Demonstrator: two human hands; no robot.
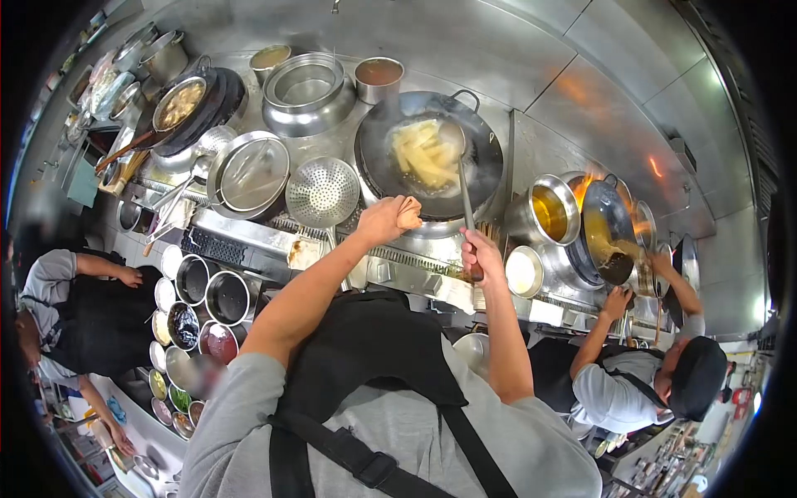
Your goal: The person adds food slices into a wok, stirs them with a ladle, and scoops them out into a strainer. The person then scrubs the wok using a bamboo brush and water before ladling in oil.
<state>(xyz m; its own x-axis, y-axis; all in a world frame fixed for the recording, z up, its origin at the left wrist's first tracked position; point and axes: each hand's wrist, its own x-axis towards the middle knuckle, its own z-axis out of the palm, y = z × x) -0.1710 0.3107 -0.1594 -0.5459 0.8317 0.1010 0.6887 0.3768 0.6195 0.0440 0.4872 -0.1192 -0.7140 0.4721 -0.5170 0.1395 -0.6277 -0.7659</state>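
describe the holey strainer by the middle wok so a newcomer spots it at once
Start at the big dark wok holding pale yellow food. Just left of it lies a round steel strainer, handle toward the person. Small holes dot its bowl, unlike the silver pot behind it, and another strainer lies farther left.

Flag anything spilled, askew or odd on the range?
Flames rise outside the right-hand wok, near the pot of amber liquid: possibly routine, but worth checking. No clear spill around the central wok.
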